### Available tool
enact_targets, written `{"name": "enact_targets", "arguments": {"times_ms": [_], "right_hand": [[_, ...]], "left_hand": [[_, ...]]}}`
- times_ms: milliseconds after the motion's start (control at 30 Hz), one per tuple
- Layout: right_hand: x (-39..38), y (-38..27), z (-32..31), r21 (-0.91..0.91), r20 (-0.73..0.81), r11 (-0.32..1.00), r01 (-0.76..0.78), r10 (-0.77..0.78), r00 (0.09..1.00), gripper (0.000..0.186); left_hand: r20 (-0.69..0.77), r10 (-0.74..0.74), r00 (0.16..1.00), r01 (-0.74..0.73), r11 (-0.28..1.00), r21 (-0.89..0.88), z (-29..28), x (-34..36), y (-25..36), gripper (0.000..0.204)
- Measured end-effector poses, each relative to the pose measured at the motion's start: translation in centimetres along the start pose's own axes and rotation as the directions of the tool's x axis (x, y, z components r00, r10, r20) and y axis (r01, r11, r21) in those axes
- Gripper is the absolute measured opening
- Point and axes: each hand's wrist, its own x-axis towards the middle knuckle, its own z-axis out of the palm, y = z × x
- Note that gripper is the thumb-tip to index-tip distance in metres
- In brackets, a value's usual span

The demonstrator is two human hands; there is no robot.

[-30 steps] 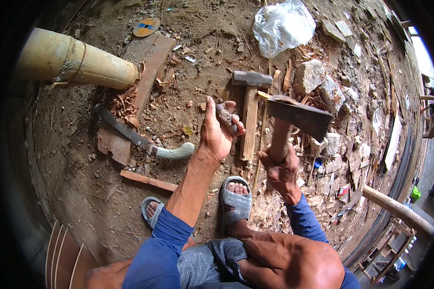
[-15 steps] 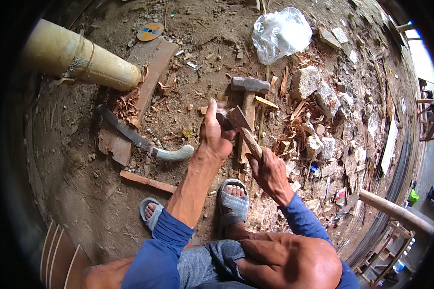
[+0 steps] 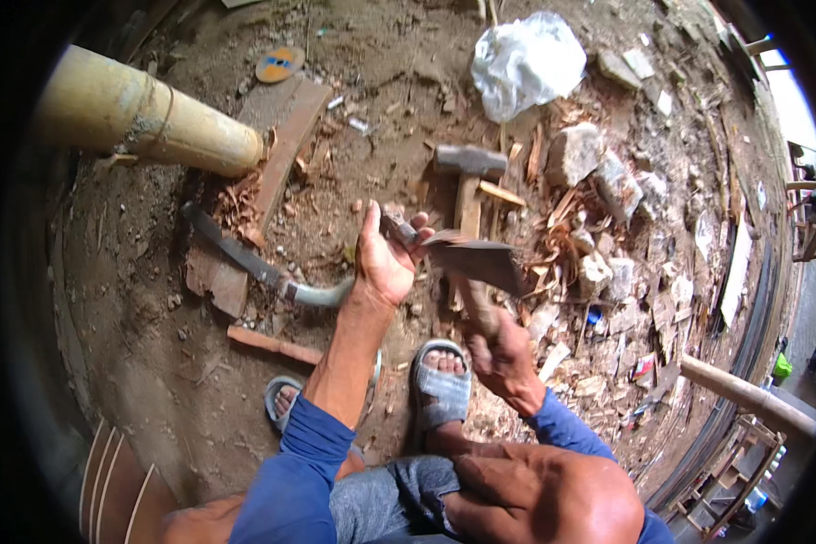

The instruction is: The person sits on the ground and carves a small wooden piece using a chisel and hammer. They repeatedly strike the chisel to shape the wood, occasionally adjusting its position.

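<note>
- Gripping a small dark piece of wood (image 3: 399,228), the left hand (image 3: 385,263) wraps its fingers around the lower part, so only the rough upper end shows above the thumb.
- The right hand (image 3: 500,349) is closed round the wooden handle of a hatchet (image 3: 476,265); its flat, dark metal blade is blurred and lies just beside the held piece, and whether they touch cannot be told.
- On the packed dirt ground (image 3: 136,363) behind the hands lies a hammer (image 3: 469,163) with a blocky grey head and pale wooden shaft.
- Left of the left hand lies a long knife (image 3: 245,258), dull dark blade and curved light handle, partly over a flat reddish board (image 3: 276,122).
- A thick, smooth, cream-coloured post (image 3: 145,113) runs off the upper left edge.
- A crumpled white plastic bag (image 3: 526,59) sits at the top; grey stones (image 3: 576,154) and curled wood chips (image 3: 553,240) crowd the right.
- Two grey sandals (image 3: 440,390) show below, the left one half hidden by the forearm.
</note>
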Motion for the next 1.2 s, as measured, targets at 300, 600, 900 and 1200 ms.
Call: {"name": "enact_targets", "arguments": {"times_ms": [300,600,900,1200], "right_hand": [[1.8,5.4,-1.8,-0.031,0.032,0.888,-0.460,0.461,0.887,0.025],[-1.5,6.3,-1.1,-0.081,0.039,0.911,-0.404,0.408,0.912,0.035],[-0.8,7.2,-1.5,-0.004,0.038,0.913,-0.407,0.407,0.913,0.040],[1.6,6.5,-2.3,-0.030,0.103,0.881,-0.473,0.473,0.875,0.048]], "left_hand": [[0.229,-0.238,0.944,0.150,0.926,0.345,-1.2,-0.6,2.4,0.038],[0.208,-0.009,0.978,-0.196,0.295,0.935,-3.4,0.5,4.0,0.068],[0.237,-0.001,0.971,-0.217,0.402,0.890,-4.0,1.5,5.6,0.043],[0.517,0.256,0.817,-0.526,-0.039,0.850,-0.9,1.8,5.3,0.042]]}}
